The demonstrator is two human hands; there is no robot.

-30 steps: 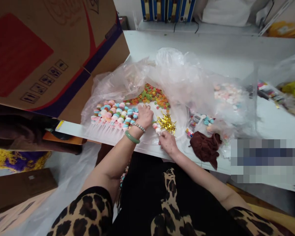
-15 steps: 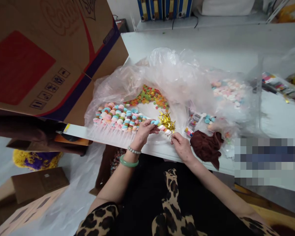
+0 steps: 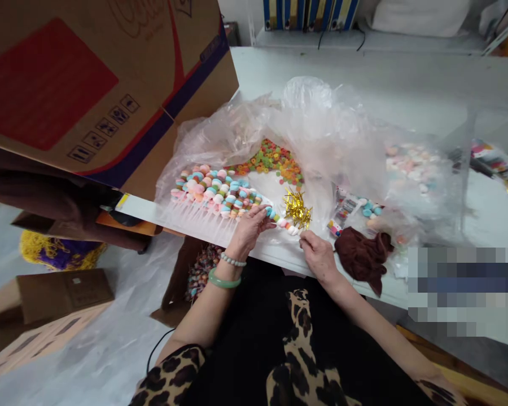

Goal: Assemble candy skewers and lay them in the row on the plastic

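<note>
A candy skewer (image 3: 288, 226) with pink, white, blue and green pieces, which look like marshmallows and gummies, stretches between my hands. At its blue end, my left hand (image 3: 251, 228) is closed on the pieces. My right hand (image 3: 317, 254) pinches the other end, below the white piece; the stick itself is mostly hidden by the fingers. Beside my left hand lies a row of finished-looking skewers (image 3: 211, 192), their pale handles toward the table's front edge. Gold tinsel ties (image 3: 297, 208) sit just behind the held skewer. Farther back is a pile of ring-shaped gummies (image 3: 275, 160).
A large cardboard box (image 3: 152, 107) stands at the left. Clear plastic bags (image 3: 322, 124) cover the middle of the white table (image 3: 406, 84). A brown cloth (image 3: 362, 251) lies right of my right hand. Below, an open box (image 3: 182, 270) holds many wrapped pieces.
My left hand has left the row of skewers and come right, taking hold of the skewer's blue end. My right hand has shifted right along with its end. The view has swung slightly.
</note>
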